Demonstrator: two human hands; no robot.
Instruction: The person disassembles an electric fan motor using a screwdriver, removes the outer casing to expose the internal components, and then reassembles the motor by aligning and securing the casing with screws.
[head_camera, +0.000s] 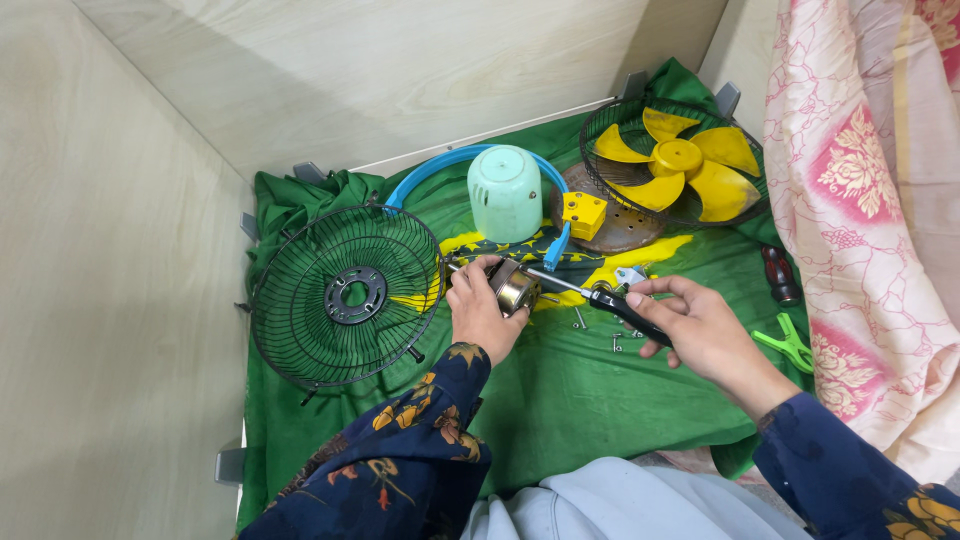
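My left hand (480, 310) grips a small metal fan motor (516, 289) on the green cloth (560, 400). My right hand (700, 330) holds a black-handled screwdriver (625, 305); its shaft points left, and the tip meets the motor. A black wire fan guard (345, 295) lies just left of my left hand. A pale green motor cover (504, 192) stands behind the motor.
A yellow fan blade (675, 170) rests in a second wire guard (610, 200) at the back right. A yellow block (583, 214), blue ring (440, 165), loose screws (615, 342), red-handled screwdriver (780, 275) and green clip (785, 345) lie around. Patterned fabric (870, 220) hangs at right.
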